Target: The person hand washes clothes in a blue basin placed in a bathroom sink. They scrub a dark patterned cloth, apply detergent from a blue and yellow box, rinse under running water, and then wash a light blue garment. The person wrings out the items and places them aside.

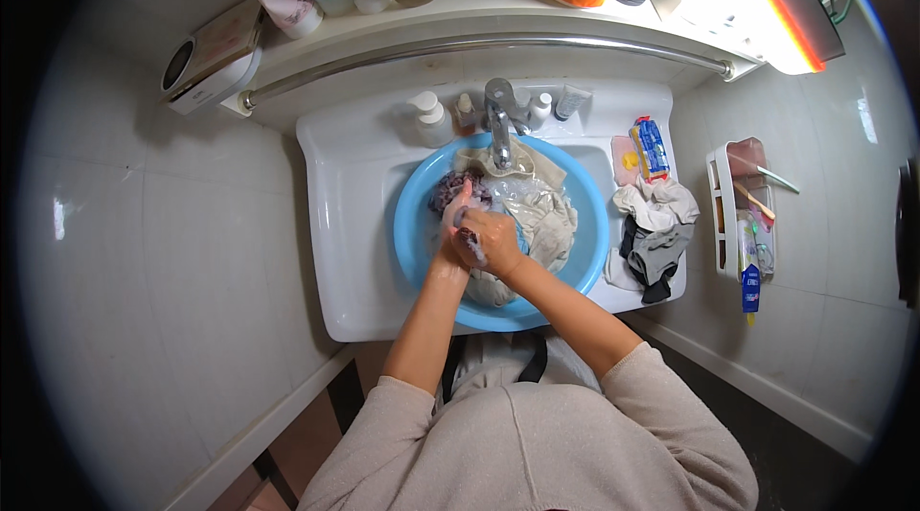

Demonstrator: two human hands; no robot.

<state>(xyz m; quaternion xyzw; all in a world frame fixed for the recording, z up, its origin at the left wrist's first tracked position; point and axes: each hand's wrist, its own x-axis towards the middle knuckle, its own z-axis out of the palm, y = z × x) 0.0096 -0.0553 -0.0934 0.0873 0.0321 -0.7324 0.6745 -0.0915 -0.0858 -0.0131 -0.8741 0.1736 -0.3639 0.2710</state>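
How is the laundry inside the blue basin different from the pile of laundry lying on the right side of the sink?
The laundry in the blue basin is wet and soapy, mostly beige; the pile on the sink's right side is white, grey and black, and no suds show on it. Both hands, left hand and right hand, rub a dark piece from the basin; nobody touches the pile. Both are crumpled garments.

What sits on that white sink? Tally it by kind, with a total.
Small bottles on the back ledge: 4
Chrome tap: 1
Round blue plastic basin: 1
Beige laundry heap in it: 1
Dark purple cloth held by left hand and right hand: 1
Pink soap bar: 1
Blue and yellow packet: 1
Grey and white clothes pile: 1
Total: 11
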